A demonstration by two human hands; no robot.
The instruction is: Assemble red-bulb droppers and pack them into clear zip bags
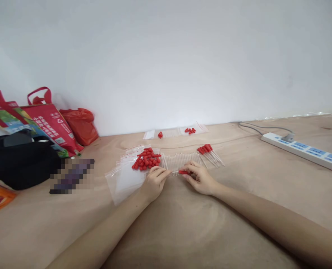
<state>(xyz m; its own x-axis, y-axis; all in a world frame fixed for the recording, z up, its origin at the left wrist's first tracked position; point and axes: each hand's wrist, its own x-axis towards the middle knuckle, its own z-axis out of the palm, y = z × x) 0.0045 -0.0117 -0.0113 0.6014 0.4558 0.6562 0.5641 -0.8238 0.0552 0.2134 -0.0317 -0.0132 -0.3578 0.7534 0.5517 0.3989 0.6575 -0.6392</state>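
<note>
Between the thumb and fingers of my right hand (200,180) is a small red cap (184,172), lying sideways and pointing left. My left hand (155,183) is closed, its fingertips at the end of a thin pale stick that runs toward the cap; the fingers partly hide it. Just beyond both hands lies a row of pale sticks (178,161) side by side. A heap of loose red caps (146,160) rests on clear zip bags (126,181) to the left. Several sticks with red caps on their ends (206,149) lie fanned out at the right.
Near the wall lie more clear bags (173,133) with a few red pieces (190,130). A white power strip (303,149) with a plugged-in grey cord is at the right. Shopping bags (52,123), a black bag (25,160) and a pixelated dark object (72,177) occupy the left.
</note>
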